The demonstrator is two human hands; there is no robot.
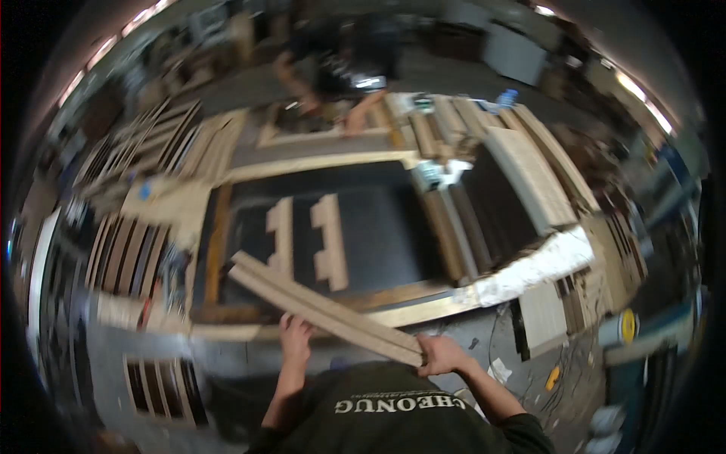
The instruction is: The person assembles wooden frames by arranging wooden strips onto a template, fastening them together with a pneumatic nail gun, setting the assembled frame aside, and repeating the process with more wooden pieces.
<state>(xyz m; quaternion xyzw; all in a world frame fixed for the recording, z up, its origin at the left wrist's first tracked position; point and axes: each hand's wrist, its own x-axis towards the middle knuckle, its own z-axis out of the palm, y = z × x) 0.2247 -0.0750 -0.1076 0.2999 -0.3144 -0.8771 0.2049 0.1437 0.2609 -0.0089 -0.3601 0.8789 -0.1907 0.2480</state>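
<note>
A long, pale wooden board (325,310) with a groove along its length slants across the near edge of the workbench. My right hand (441,356) is closed round its near right end. Lower down its length, my left hand (296,339) has its fingers curled at the board's near edge; blur hides how firmly they grip. The board's far left end lies over the dark bench top (386,219). Beyond it, a notched wooden piece (282,234) and a second notched piece (330,242) lie side by side on that dark surface.
Across the bench, a person (344,60) bends over a wooden frame (302,139). Long boards (533,174) are stacked at the right, beside white wrapping (533,268). Slatted wood stacks (128,253) stand at the left. A yellow tool (553,377) and cables lie on the floor.
</note>
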